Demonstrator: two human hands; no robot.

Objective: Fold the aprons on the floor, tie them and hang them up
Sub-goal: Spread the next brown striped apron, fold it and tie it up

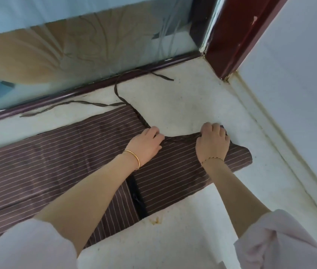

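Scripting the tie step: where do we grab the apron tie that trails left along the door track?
Pinch the tie mid-length, from above on the near side: it lies flat on bare floor, with the door track close behind.

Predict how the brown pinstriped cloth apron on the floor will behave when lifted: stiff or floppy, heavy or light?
Probably floppy: the brown pinstriped cloth apron lies flat on the pale floor and bunches where the right hand grips it. Likely light: its folded layers look thin. Its thin brown ties curl loosely, so they would probably trail.
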